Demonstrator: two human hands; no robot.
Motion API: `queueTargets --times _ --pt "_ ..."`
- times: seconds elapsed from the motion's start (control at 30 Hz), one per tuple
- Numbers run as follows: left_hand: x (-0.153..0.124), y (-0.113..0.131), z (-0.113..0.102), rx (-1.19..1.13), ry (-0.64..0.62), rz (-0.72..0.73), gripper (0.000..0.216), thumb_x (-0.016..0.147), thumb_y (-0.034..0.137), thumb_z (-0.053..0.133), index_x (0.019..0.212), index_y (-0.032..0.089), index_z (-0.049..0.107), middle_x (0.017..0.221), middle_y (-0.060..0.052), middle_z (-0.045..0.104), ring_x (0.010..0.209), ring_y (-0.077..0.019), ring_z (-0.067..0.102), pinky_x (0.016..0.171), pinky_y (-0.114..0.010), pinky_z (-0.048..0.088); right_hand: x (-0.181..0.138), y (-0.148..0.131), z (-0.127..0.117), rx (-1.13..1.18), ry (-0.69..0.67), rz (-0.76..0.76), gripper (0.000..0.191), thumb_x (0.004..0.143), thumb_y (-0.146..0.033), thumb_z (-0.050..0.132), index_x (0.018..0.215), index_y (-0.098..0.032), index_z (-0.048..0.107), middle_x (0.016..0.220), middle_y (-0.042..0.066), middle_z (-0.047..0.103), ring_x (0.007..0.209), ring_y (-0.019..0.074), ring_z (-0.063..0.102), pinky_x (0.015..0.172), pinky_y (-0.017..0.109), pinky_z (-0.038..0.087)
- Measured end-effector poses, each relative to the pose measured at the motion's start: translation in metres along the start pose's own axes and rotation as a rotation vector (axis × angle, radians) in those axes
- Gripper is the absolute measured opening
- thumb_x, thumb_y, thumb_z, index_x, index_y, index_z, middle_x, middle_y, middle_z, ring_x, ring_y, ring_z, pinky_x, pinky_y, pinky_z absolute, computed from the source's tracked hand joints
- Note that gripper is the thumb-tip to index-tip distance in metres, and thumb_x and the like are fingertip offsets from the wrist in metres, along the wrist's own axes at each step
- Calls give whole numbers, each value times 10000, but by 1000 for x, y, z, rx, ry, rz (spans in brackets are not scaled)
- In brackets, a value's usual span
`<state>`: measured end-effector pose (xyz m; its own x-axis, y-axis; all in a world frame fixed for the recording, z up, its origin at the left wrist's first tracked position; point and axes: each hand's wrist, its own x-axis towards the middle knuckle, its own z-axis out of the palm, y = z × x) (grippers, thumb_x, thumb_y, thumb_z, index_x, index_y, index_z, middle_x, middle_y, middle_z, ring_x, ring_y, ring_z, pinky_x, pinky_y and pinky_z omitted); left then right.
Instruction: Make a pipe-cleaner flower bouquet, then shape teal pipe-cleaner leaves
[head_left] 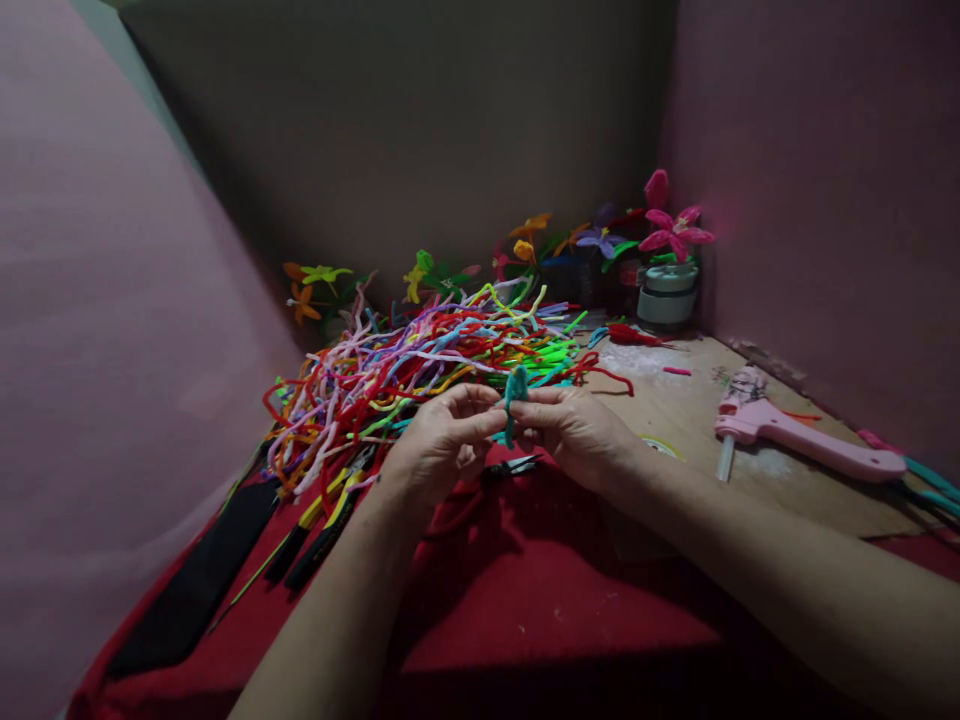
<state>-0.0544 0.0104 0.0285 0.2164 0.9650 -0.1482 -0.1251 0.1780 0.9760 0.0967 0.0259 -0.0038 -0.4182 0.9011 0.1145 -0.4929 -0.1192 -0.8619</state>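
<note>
My left hand and my right hand meet above the red cloth, fingertips close together. Between them stands a small teal pipe-cleaner piece, bent into a narrow upright loop. Both hands pinch it between thumb and fingers, one from each side. Its lower end is partly covered by the fingers. Just beneath the hands lies a small pair of scissors or pliers with dark jaws, its handles mostly hidden. Right behind the hands spreads a large heap of many-coloured pipe cleaners.
A pink glue gun lies on a wooden board at the right. Yellow-and-black pliers and a black flat case are at the left. Pipe-cleaner flowers line the back, one pink flower in a grey-green jar.
</note>
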Motion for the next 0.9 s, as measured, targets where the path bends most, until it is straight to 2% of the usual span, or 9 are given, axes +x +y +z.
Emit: queueTargets --times 0.1,0.23,0.53,0.73,0.8,0.9 --pt "-5 7 1 2 -6 62 382 625 244 726 979 216 584 768 20 590 499 -28 524 444 -130 388 -2 -2 2 -65 -39 44 161 656 -270 676 611 -129 612 525 -22 525 445 59 404 470 229 274" --pt "-7 9 3 46 -27 72 317 670 279 687 964 181 617 667 11 579 470 -45 512 470 -167 414 -6 -2 6 -138 -86 83 193 664 -265 657 552 -127 581 467 -33 490 408 51 366 436 222 243" --pt "-5 3 -1 198 2 104 206 683 336 658 693 138 599 485 45 478 385 -26 356 400 -161 290 -10 -3 11 -282 -92 88 179 689 -267 618 581 -124 623 461 -22 510 405 54 375 419 212 251" --pt "-6 4 6 386 174 243 206 705 314 620 630 131 564 462 50 430 401 -30 327 388 -165 238 -11 -5 12 -338 -124 113 219 730 -288 569 590 -128 621 452 -23 501 388 52 362 416 220 231" --pt "-7 6 6 420 160 242 209 717 322 605 639 132 565 464 51 418 402 -32 316 386 -168 229 -10 -5 12 -338 -122 108 221 721 -279 576 555 -135 600 444 -27 492 391 55 370 423 221 243" --pt "-8 7 5 404 76 171 233 716 345 608 627 143 531 461 62 367 393 -31 274 374 -175 186 -9 -4 11 -325 -66 70 211 688 -265 607 521 -141 575 434 -38 469 397 54 364 437 223 258"
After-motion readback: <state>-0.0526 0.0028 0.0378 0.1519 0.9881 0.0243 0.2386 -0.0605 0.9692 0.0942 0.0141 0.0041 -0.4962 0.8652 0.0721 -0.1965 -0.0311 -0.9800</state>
